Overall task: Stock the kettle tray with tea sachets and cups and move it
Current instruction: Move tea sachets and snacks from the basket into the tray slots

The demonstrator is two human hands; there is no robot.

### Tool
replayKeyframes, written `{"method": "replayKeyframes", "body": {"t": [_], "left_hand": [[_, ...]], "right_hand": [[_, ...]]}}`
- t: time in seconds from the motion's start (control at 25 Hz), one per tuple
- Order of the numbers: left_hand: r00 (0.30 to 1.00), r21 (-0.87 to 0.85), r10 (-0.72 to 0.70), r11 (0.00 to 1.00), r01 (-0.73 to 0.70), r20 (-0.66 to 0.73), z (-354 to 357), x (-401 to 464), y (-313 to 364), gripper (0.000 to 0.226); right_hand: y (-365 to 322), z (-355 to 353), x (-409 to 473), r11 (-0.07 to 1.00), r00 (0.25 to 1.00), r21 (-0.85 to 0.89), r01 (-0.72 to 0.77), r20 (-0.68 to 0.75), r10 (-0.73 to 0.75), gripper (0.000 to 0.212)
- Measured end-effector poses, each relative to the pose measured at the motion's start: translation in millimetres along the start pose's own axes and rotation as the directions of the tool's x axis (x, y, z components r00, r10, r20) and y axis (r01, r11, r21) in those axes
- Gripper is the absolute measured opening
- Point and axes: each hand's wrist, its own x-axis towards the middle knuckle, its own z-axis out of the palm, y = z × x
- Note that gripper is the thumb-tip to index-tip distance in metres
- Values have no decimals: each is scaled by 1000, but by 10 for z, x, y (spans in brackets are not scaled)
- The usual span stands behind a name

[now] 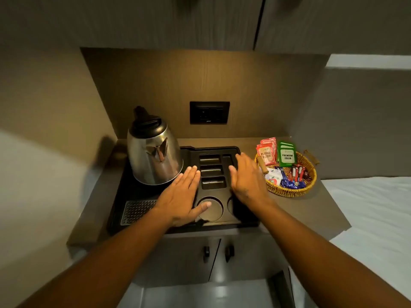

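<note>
Black kettle tray (231, 150) sits on the counter (311, 210), filling its left half up to the left wall and reaching the front edge. Steel kettle (154, 152) with black lid stands upright in the tray's back-left part. A perforated metal drip grate (136, 211) lies in the tray's front-left corner.

Middle of tray: three narrow sachet slots (211, 171), one behind another, all bare. Front of them, a round cup well (211, 210), bare too; a second well (230, 204) to its right is mostly hidden by the right wrist. No cups visible anywhere in frame.

Left hand (180, 196): flat, fingers extended and together, palm down, over the tray between the kettle's base and the slots; thumb tip lies over the round well. Contact with the tray cannot be judged. Holds nothing.

Right hand (246, 174): open, fingers spread slightly, over the tray's right side, fingertips near its back-right corner. Holds nothing.

Woven wicker basket (291, 191) stands on the counter's right half, just beside the tray, near the right edge. Inside: red "Classic" sachets (265, 151) and green "Premium Green" sachets (287, 153) upright at the back; white sachets (273, 175), blue packets (291, 184) and small red sticks (297, 172) lying in front.

A black wall socket (209, 112) sits in the back panel above the tray.
</note>
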Motion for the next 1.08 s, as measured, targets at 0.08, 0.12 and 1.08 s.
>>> {"method": "replayKeyframes", "body": {"t": [0.08, 0.12, 1.08], "left_hand": [[1000, -97, 10, 995, -8, 23, 76, 41, -13, 97], [1000, -121, -17, 992, 20, 25, 118, 37, -13, 97], [986, -183, -138, 971, 153, 88, 185, 4, 11, 92]], "right_hand": [[268, -127, 281, 990, 973, 121, -78, -206, 102, 43], [444, -218, 415, 981, 950, 134, -141, -262, 172, 38], [1198, -943, 1265, 783, 751, 109, -612, 390, 533, 20]]}}
